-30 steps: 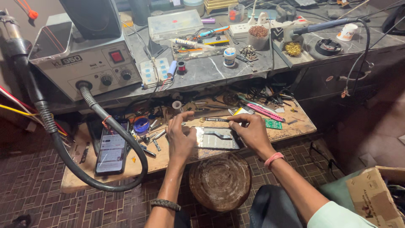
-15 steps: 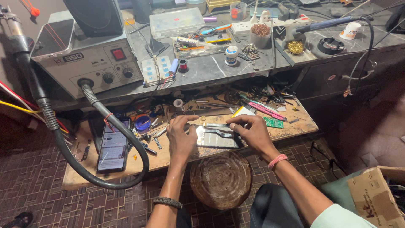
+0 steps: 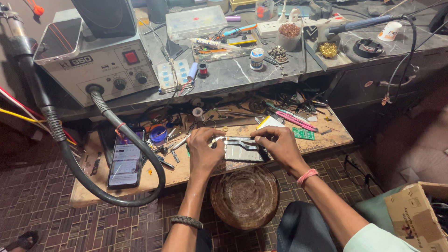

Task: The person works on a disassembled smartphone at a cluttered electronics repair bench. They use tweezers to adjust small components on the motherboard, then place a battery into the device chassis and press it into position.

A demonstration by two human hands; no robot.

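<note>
An opened phone (image 3: 240, 150) lies flat on the low wooden board (image 3: 326, 140) in front of me, its inner metal frame showing. My left hand (image 3: 204, 151) grips the phone's left edge, fingers curled over the top left corner. My right hand (image 3: 276, 145) holds the right edge, fingertips on the top right corner, with a pink band on the wrist. What sits under the fingertips is hidden.
A lit phone (image 3: 126, 158) lies at the left, ringed by a thick black hose (image 3: 112, 126) from the grey hot-air station (image 3: 93, 60). Tweezers, a pink tool (image 3: 297, 121) and a green circuit board (image 3: 303, 134) litter the board. A round woven stool (image 3: 246, 196) stands below.
Both hands have closed in on the opened phone's two ends and shifted slightly. The phone itself has stayed in place on the board.
</note>
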